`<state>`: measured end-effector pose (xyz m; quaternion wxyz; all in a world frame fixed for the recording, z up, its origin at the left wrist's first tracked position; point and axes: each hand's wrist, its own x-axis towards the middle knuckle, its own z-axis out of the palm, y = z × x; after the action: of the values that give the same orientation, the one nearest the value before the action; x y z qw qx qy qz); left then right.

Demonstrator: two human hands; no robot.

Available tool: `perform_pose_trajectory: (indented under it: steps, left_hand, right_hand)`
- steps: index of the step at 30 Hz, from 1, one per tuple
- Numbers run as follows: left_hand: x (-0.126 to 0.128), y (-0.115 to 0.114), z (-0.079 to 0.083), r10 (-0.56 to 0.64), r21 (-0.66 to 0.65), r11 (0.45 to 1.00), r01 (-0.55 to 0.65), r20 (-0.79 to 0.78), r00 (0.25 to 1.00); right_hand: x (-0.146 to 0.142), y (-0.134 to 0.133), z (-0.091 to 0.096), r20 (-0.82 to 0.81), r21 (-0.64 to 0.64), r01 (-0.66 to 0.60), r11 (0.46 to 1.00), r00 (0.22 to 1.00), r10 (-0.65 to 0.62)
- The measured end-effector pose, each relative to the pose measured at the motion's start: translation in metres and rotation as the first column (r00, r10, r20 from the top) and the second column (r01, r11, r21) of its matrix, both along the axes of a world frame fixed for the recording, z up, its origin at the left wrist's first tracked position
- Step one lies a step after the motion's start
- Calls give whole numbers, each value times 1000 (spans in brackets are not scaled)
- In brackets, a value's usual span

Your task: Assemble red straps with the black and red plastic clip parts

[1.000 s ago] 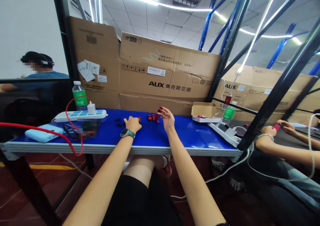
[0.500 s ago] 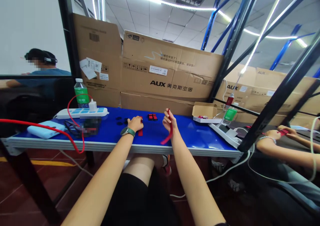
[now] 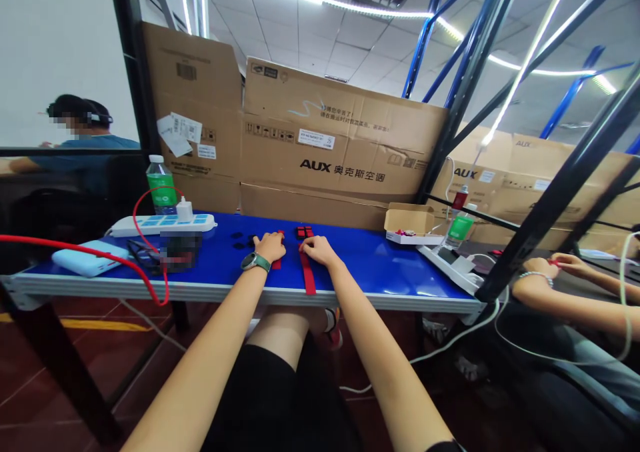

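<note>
A long red strap [image 3: 310,277] lies on the blue tabletop [image 3: 380,272], running toward the person and reaching the front edge. The right hand [image 3: 315,249] is at its far part, fingers bent and drawn together, pinching the strap near the table surface. Just beyond the fingertips sit small red-and-black bundles [image 3: 304,231], side by side.

To the left, a second red strap [image 3: 277,264] lies partly under the left hand [image 3: 270,245], showing at the near and far sides of the fingers. That hand is palm down with its fingers bent over the strap; whether it grips it or only rests there, I cannot tell. A watch [image 3: 249,261] with a green band is on the left wrist. Small black pieces [image 3: 238,245] lie just left of this hand.

Farther left are a white power strip [image 3: 135,227] with a charger [image 3: 185,210] plugged in, a light blue case [image 3: 90,257], a thick red cable [image 3: 100,254] and a green-labelled bottle [image 3: 163,187] behind the strip. Toward the right end stand an open small box [image 3: 410,222] with little items in it and another bottle [image 3: 459,229].

Large cardboard sheets [image 3: 350,132] rise along the back. At far right, a co-worker's hands [image 3: 540,267] hold something small and red; at far left sits a person in a blue shirt [image 3: 100,143].
</note>
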<state>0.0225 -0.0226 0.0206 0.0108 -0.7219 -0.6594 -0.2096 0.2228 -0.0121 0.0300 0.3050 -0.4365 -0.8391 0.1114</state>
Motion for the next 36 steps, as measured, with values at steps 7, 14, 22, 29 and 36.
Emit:
perform_pose_trajectory:
  steps: [7, 14, 22, 29, 36]
  left_hand:
    - [-1, 1, -1, 2, 9, 1000, -2, 1, 1000]
    - [-1, 1, 1, 0, -2, 1000, 0, 5, 1000]
    - [0, -1, -1, -56, 40, 998, 55, 3, 998]
    - [0, 1, -3, -28, 31, 999, 27, 8, 1000]
    - [4, 2, -4, -27, -21, 999, 27, -26, 999]
  right_hand:
    - [-15, -10, -2, 246, 80, -65, 995, 968, 44]
    - [-15, -15, 3, 272, 61, -167, 984, 951, 145]
    - [-15, 3, -14, 224, 86, 130, 988, 964, -146]
    - [-16, 5, -12, 313, 130, 112, 985, 938, -148]
    - [-13, -1, -11, 223, 220, 59, 974, 969, -109]
